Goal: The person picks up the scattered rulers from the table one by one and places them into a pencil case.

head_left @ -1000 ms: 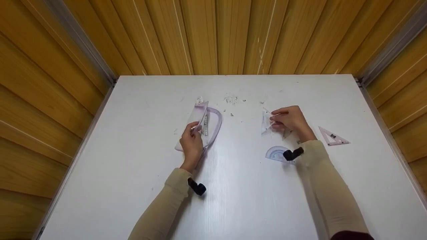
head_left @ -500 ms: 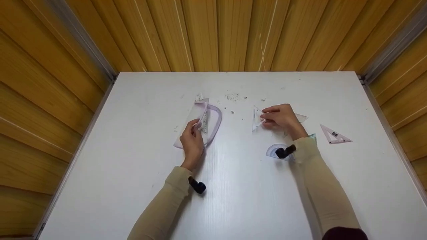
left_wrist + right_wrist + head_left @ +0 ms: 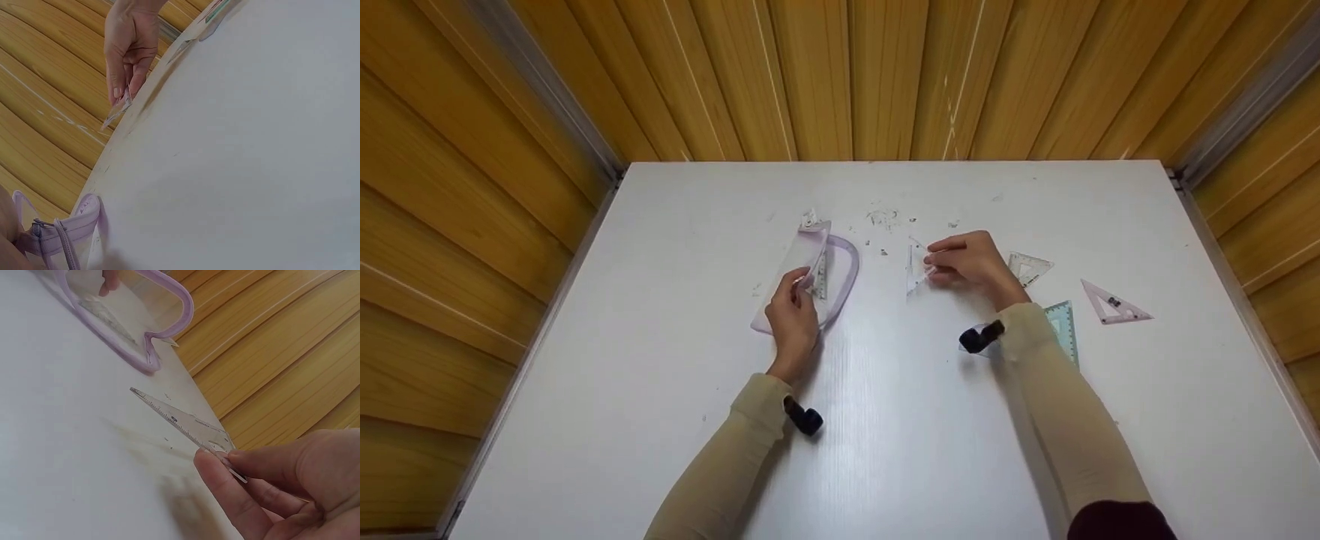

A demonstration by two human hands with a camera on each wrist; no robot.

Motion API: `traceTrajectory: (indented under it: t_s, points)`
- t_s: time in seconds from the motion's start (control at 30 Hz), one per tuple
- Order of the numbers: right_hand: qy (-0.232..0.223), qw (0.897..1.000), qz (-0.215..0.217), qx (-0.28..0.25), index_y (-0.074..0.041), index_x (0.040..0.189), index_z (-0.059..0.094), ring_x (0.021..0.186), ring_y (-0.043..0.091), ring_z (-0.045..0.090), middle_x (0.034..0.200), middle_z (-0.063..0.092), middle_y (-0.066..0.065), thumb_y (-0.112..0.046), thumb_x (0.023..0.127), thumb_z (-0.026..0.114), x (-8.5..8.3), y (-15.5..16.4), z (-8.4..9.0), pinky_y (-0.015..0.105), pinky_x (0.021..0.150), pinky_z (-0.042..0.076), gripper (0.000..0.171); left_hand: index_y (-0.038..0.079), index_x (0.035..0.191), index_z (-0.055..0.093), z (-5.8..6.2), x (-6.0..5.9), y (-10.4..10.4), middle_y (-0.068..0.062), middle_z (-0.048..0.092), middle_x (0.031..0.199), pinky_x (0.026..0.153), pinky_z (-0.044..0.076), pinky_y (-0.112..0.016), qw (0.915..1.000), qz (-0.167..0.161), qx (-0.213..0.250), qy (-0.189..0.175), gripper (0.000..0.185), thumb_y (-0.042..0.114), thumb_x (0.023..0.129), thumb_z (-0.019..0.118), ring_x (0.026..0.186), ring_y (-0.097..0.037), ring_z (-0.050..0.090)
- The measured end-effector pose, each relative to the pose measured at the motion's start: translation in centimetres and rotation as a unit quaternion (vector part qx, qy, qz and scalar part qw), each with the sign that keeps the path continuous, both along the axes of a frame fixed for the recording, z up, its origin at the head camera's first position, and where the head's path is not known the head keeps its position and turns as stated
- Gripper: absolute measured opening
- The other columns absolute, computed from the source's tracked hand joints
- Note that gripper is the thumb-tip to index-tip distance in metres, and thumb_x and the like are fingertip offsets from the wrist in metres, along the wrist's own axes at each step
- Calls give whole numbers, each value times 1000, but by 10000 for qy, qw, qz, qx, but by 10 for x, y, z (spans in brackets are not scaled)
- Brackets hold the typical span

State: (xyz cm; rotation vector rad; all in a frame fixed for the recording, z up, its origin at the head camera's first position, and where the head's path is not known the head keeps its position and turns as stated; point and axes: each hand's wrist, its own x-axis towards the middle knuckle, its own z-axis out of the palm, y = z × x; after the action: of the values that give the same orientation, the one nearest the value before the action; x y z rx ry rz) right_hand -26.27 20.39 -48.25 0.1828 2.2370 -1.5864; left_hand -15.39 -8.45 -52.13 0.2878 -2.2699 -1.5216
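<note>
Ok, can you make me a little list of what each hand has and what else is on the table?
left hand: holds open the clear pencil pouch, which has purple edging and a ruler inside
right hand: pinches a clear set square, lifted off the table
between the hands: bare white table
right of the right hand: a clear triangle, a teal triangle, a pink triangle
under the right wrist: a protractor, mostly hidden
</note>
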Motion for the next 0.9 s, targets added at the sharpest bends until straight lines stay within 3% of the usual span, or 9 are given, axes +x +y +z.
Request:
traceTrajectory:
  t_s: [0.2,0.5,0.73,0.9]
  points:
    - [-18,9990,-44,-451,3,123,72,79,17,74,102,77,12,-5,91,77,-5,-17,0,36,81,59,33,6,126,67,-1,-2,0,-18,74,114,65,43,-27,9997,-53,-31,223,32,-6,101,51,75,-17,57]
    - [-78,9983,-12,-581,4,122,72,80,19,75,101,77,14,-4,92,75,-12,-49,-5,37,82,59,31,10,130,66,-3,-3,-1,-12,72,124,76,48,-30,9999,-98,24,1,34,-2,103,50,89,-16,60]
    - [-163,9973,60,-716,4,121,72,78,18,75,99,77,13,-3,91,76,-15,-73,-7,38,83,59,31,10,130,67,-4,-5,-4,-15,74,107,62,40,-25,9998,-88,124,-103,37,-5,99,52,73,-13,54]
    - [-128,9965,98,-821,5,119,73,75,18,75,95,77,14,-2,90,76,-17,-87,-8,37,81,59,30,12,129,68,-4,-7,-6,-17,74,96,54,33,-23,9987,-64,447,-228,40,-5,97,53,62,-10,47]
